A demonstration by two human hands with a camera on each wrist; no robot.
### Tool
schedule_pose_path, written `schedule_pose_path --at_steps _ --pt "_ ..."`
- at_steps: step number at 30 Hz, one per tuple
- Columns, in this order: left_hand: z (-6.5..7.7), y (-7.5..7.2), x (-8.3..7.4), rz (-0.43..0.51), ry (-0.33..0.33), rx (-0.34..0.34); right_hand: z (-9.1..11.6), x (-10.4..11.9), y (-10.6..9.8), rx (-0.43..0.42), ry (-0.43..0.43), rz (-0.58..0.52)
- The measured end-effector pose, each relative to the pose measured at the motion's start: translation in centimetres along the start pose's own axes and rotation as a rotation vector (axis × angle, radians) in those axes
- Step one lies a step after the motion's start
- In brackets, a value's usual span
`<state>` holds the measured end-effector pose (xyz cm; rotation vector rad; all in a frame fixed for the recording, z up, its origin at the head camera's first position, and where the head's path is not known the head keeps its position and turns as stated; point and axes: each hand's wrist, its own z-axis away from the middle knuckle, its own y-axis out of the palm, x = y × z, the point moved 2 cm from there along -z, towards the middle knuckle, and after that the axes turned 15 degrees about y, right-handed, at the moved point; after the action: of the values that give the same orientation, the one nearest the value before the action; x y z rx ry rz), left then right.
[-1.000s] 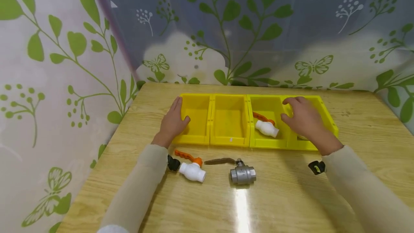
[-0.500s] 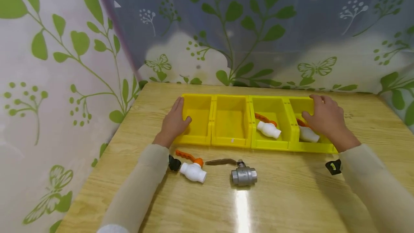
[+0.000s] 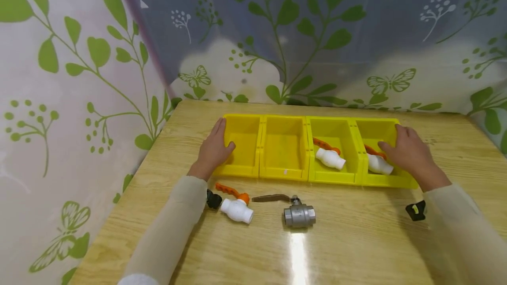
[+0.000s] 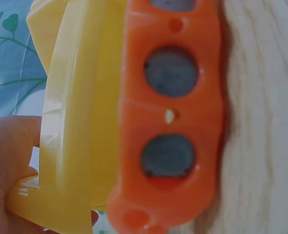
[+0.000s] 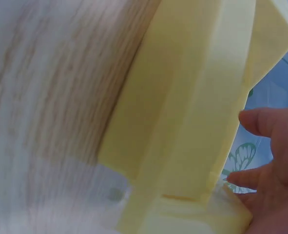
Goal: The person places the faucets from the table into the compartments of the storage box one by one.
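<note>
Your left hand (image 3: 211, 151) holds tight to the left end of the four yellow bins (image 3: 283, 144) — and your right hand (image 3: 412, 153) holds tight to the right end. A white valve (image 3: 330, 158) sits in the third bin from the left, a second white valve (image 3: 381, 165) in the last. In front, on the table (image 3: 348, 241) — a third white valve (image 3: 236, 211) near a gray valve (image 3: 299, 215)

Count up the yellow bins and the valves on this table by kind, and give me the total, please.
Yellow bins: 4, side by side in a row
White valves with orange handles: 3, two in the bins and one on the table
Grey metal valve: 1, on the table
Total: 8
</note>
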<state>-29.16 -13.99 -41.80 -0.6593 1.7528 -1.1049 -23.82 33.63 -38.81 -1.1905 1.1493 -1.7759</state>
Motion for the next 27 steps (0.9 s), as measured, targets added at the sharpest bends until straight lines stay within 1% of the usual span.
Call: schedule_pose_path --at_steps 7,10,12,15,19,22,27 --pt "-0.1 0.1 -0.1 -0.010 -0.010 0.010 -0.4 -1.7 0.3 0.085 -0.033 -0.040" --pt "-0.1 0.1 -0.1 -0.015 -0.012 0.006 -0.6 -2.1 0.4 0.103 -0.049 -0.067" --pt "-0.1 -0.1 0.0 -0.013 -0.013 0.001 -0.6 -2.2 0.6 0.093 -0.055 -0.090" --pt "-0.1 -0.1 0.0 -0.008 -0.014 0.000 -0.6 -2.4 0.9 0.049 -0.049 -0.111" --pt "-0.1 -0.3 -0.1 -0.016 -0.023 0.009 -0.7 -2.4 1.2 -0.003 -0.022 -0.124" --pt "-0.1 -0.2 0.0 -0.027 -0.025 0.024 -0.8 -2.4 1.3 -0.012 -0.006 -0.126" --pt "-0.1 -0.1 0.1 -0.018 -0.025 0.030 -0.8 -2.5 1.4 -0.008 -0.005 -0.129"
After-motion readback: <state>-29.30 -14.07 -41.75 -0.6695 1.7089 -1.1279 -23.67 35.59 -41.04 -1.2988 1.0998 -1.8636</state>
